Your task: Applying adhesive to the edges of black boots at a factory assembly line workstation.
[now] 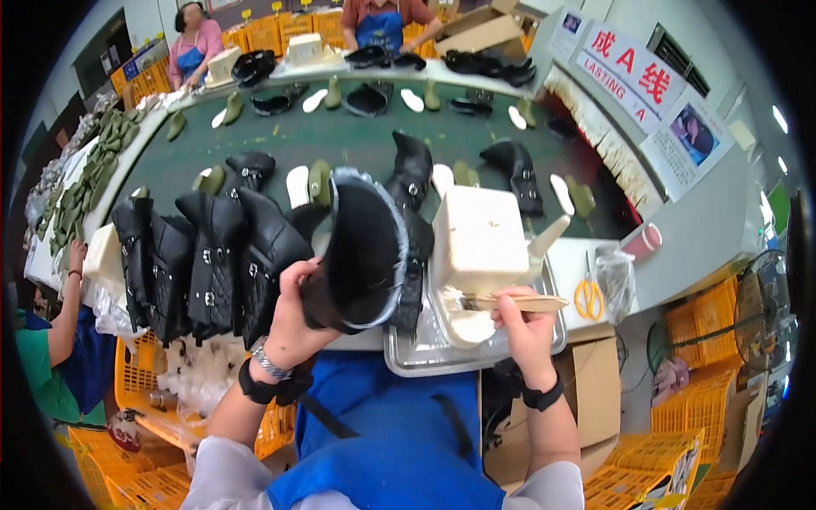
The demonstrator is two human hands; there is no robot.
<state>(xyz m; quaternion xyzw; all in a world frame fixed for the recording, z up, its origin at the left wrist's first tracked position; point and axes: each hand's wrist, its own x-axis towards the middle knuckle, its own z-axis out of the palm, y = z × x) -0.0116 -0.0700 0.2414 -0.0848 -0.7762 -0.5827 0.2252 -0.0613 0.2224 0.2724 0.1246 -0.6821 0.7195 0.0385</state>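
My left hand (293, 327) is closed around the side of a black boot upper (364, 255). The upper's wide opening, edged with a pale fuzzy lining, faces me. In my right hand (527, 336) is a wooden-handled brush (537, 303), gripped between thumb and fingers. Its bristle end points left, at a cream-coloured, glue-crusted container (472, 326). Behind the brush rises a boxy cream block (481, 229), which appears to belong to the container. Both are in a clear shallow tray (425, 367) at the table's near edge.
Several black boot uppers (212, 255) stand to the left. A green conveyor belt (280, 136) carries more uppers, olive shoe lasts (320, 181) and white insoles (297, 185). Orange-handled scissors (587, 297) lie right of the tray. Co-workers (378, 25) are across the belt; another person's arm (64, 327) is at left.
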